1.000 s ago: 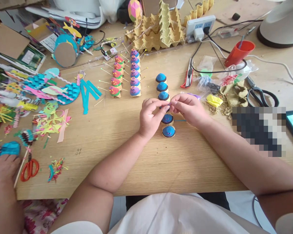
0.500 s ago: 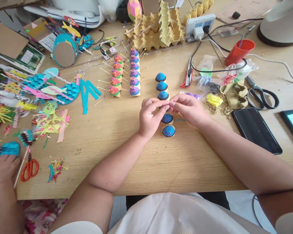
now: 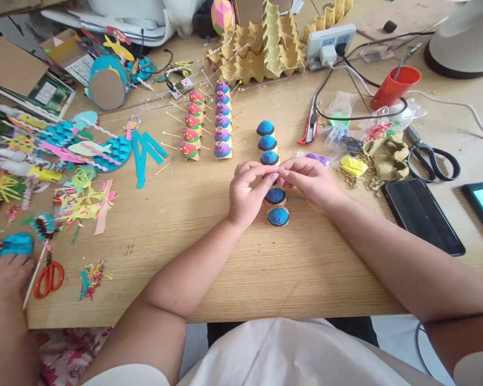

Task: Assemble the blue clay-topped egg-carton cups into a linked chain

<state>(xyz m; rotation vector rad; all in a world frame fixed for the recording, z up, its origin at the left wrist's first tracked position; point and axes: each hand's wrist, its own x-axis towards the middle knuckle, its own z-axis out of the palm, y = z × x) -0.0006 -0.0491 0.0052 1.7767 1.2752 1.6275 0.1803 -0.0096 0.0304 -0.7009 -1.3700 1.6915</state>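
My left hand [image 3: 247,190] and my right hand [image 3: 306,179] meet fingertip to fingertip above a row of egg-carton cups. Both are closed in a pinch, and a tiny speck of purple clay [image 3: 277,171] shows where the fingertips touch. The cups are capped with blue clay and ringed with a dark band. The nearest blue-capped cup [image 3: 278,216] and the one behind it carry small purple marks. A plain blue-capped cup [image 3: 265,127] stands at the far end. My fingers cover the middle of the row. A lump of purple clay [image 3: 317,159] lies behind my right hand.
Finished-looking cups in red [image 3: 191,122] and purple [image 3: 222,149] stand back left, with pins sticking out. Right are a utility knife [image 3: 309,126], yellow clay [image 3: 353,165], black scissors [image 3: 433,161] and a phone [image 3: 423,215]. A co-worker's hand [image 3: 6,273] rests far left near orange-handled scissors [image 3: 49,279].
Almost nothing differs. My fingertips shift very slightly in their pinch, and the view moves a touch; the cups stay where they were.
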